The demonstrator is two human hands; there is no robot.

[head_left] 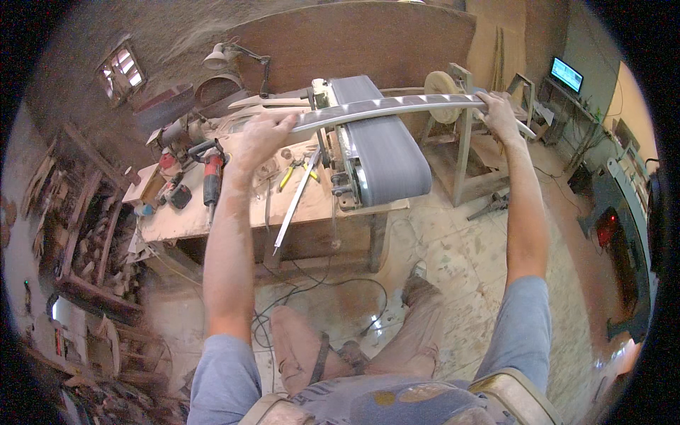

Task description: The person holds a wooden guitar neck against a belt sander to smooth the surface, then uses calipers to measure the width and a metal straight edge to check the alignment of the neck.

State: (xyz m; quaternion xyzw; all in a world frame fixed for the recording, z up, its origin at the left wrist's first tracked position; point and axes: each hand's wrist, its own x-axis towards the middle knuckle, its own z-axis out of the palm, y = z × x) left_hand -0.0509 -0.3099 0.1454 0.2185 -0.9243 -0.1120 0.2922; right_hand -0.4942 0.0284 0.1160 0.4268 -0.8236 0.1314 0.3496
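With my left hand [263, 138] closed round its left end and my right hand [500, 117] closed round it near the right, I hold a long, slightly curved strip [397, 103] with a dark grey face and a pale edge. The strip lies crosswise over the grey belt of a bench sander [389, 164]; I cannot tell whether it touches the belt. Below and right of my left hand are yellow-handled pliers [290, 175] and a long pale metal bar [294, 209] on the wooden workbench [173, 219].
A red-black power tool [212, 180], drill [177, 195] and lamp [214, 55] stand at left. A pale wheel on a wooden stand [444, 95] is right of the sander; a monitor [567, 74] is farther right. Cables [319, 280] cross the floor by my legs.
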